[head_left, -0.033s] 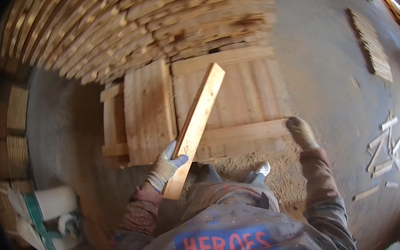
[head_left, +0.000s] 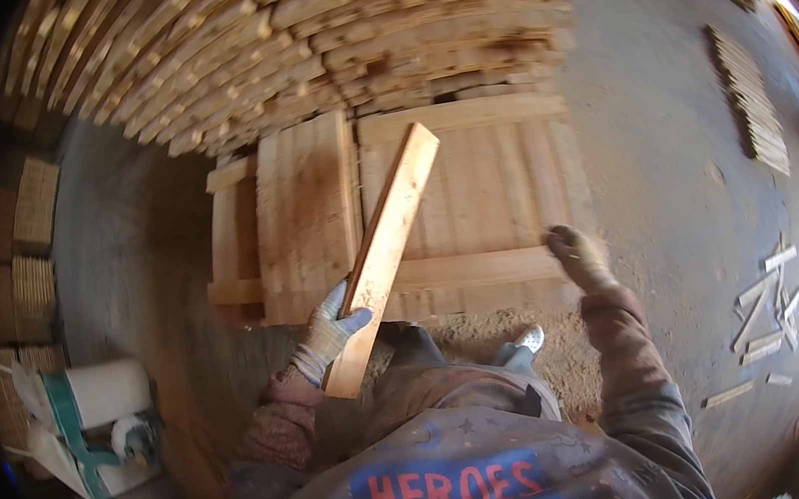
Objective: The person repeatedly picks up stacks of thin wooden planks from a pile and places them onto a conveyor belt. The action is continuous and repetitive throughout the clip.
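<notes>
A pale wooden board slants across the view, its far end pointing up and right. My left hand, in a light glove with bluish fingers, grips the board near its lower end, thumb on its face. Beneath it lies a slatted wooden panel with crosswise battens. My right hand, gloved as well, is closed over the panel's right side, by the end of the near batten. Whether those curled fingers hold anything is hidden. A second slatted panel lies left of the first.
Tall stacks of wooden slats rise just behind the panels. Sawdust covers the ground near my feet. Loose offcuts lie on the right, with a slat row beyond. A white and green machine stands at left.
My right hand has moved left, from beside the panel's right edge to over it. My left hand still grips the board, and the view has shifted slightly.
</notes>
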### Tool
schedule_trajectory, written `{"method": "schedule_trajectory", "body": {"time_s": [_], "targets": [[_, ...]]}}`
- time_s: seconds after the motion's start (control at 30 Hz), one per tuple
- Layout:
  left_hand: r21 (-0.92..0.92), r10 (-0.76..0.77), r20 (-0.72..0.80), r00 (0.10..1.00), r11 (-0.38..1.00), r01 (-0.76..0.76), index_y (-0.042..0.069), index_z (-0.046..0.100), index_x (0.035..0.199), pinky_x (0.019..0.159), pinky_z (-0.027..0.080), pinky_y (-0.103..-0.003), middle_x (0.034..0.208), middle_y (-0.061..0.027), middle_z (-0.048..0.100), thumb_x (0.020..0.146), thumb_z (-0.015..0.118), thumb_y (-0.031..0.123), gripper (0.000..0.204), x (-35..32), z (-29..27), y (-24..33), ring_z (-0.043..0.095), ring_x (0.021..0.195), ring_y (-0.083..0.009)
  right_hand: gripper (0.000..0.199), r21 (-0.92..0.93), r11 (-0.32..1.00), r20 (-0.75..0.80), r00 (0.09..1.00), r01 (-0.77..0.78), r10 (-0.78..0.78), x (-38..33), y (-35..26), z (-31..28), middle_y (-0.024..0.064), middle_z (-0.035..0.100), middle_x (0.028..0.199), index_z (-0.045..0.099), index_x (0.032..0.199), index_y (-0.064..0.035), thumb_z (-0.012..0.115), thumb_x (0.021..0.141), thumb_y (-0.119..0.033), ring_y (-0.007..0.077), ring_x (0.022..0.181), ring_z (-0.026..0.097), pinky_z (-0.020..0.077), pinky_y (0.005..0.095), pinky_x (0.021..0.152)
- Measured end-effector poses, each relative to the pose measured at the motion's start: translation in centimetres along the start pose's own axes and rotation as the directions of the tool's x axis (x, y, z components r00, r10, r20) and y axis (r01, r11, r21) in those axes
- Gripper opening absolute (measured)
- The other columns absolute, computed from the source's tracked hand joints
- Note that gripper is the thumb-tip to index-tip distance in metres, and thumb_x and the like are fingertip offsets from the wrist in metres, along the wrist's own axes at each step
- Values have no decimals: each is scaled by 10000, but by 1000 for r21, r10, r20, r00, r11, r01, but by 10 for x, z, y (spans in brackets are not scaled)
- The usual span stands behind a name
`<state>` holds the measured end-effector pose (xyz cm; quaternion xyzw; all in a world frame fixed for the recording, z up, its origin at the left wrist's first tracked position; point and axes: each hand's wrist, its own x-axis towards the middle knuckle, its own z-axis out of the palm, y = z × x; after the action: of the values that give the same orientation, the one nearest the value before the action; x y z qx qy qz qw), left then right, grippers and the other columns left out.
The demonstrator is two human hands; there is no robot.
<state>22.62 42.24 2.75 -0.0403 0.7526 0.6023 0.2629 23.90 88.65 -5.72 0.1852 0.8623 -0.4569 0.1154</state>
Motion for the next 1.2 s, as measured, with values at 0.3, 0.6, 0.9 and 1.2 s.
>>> {"method": "schedule_trajectory", "body": {"time_s": [0.3, 0.6, 0.9, 1.2], "targets": [[-290, -104, -394, 913, 957, -16, 21, 630, 1334, 832, 545, -207, 1045, 28, 650, 915, 801, 123, 464, 71, -281, -131, 623, 935, -96, 771, 103, 987, 141, 984, -123, 108, 152, -213, 393, 326, 624, 1291, 443, 1427, -11, 661, 913, -542, 469, 1204, 611, 509, 501, 968], [-809, -292, 151, 945, 513, 288, -154, 291, 1495, 1167, 415, -432, 1440, -295, 507, 1005, 654, 416, 835, 151, -365, -262, 481, 1374, -366, 523, 802, 596, 121, 989, -49, -81, 93, -260, 450, 51, 673, 1205, 461, 1456, -6, 668, 1023, -212, 117, 1041, 623, 535, 268, 888], [-475, -92, 69, 993, 873, 113, -27, 672, 1146, 936, 586, -317, 1054, -115, 713, 955, 734, 338, 416, 146, -310, -138, 695, 993, -211, 616, 749, 494, 475, 878, -441, 64, 129, -263, 444, 105, 712, 1166, 543, 1378, -10, 842, 851, -119, 212, 1031, 692, 578, 359, 924], [-324, -140, 193, 971, 925, 197, -75, 623, 1300, 1047, 534, -369, 1286, -174, 667, 998, 670, 289, 475, 166, -250, -170, 660, 1179, -250, 669, 790, 542, 282, 955, -287, 96, 56, -251, 281, 89, 694, 1180, 505, 1419, -17, 835, 845, -112, 186, 1041, 665, 559, 350, 916]]}}
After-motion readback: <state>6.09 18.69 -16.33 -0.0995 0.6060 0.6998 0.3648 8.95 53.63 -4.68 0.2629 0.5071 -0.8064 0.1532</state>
